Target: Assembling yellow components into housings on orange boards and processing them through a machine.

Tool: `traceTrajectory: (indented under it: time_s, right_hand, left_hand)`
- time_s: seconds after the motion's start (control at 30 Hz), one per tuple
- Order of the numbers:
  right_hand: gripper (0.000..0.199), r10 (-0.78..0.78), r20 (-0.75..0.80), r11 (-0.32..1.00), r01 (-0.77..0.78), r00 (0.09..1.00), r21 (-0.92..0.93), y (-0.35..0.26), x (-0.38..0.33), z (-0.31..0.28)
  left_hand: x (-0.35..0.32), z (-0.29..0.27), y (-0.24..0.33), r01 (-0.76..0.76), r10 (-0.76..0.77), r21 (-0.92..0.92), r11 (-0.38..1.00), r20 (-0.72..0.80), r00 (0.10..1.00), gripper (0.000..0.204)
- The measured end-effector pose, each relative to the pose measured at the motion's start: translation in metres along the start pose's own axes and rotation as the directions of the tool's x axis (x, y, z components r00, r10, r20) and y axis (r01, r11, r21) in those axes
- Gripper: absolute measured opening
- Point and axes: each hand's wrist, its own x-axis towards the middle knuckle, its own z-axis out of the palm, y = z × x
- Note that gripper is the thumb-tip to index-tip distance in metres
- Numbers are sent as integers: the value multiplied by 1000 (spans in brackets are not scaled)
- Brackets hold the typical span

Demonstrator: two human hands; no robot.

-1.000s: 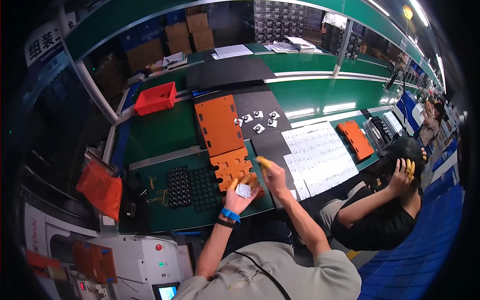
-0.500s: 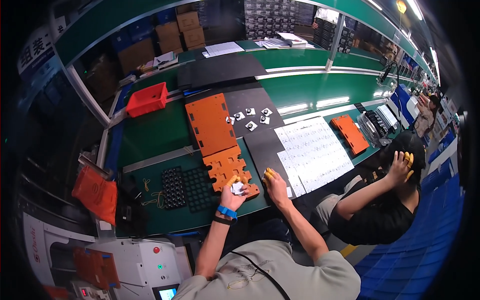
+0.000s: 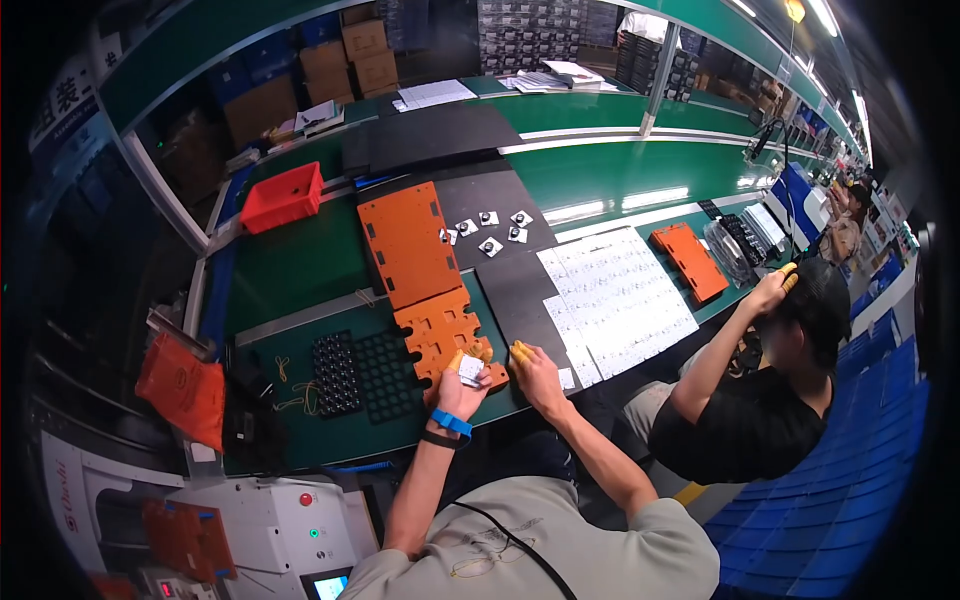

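My left hand (image 3: 461, 395), with yellow finger covers, is closed around small white square pieces (image 3: 469, 371), above the near end of an orange slotted fixture (image 3: 440, 330). Just to its right, my right hand (image 3: 537, 376) is closed in a pinch, its covered fingertips at the fixture's right side. Whatever sits between those fingertips is too small to make out. Beyond the fixture lies a flat orange plate (image 3: 408, 245). Several white squares with black round parts (image 3: 490, 246) rest on the black mat (image 3: 500, 190) beside that plate.
Left of the fixture lie a black tray holding small parts (image 3: 335, 375) and another black tray (image 3: 387, 378). A red bin (image 3: 282, 197) stands far left. White sheets (image 3: 620, 305) cover the right side, near another orange plate (image 3: 690, 262). A co-worker (image 3: 750, 400) sits at right.
My hands have come slightly closer together, the left still holding the white pieces. The co-worker's raised hand has shifted to the front of their head. The whole view has shifted a little.
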Motion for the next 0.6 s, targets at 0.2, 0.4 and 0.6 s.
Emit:
traceTrajectory:
  time_s: [0.2,0.4,0.6]
  right_hand:
    - [24,236,-64,915,-200,970,350,-43,25,-42]
    - [41,90,1,962,-87,996,259,-69,0,-66]
    - [80,274,333,961,-239,902,-141,-29,-60,-80]
  left_hand:
    - [-5,33,-8,25,-23,42,999,-41,999,45]
    - [5,10,-5,118,-115,36,992,-81,990,40]
    - [-7,20,4,120,-128,-128,985,-60,990,33]
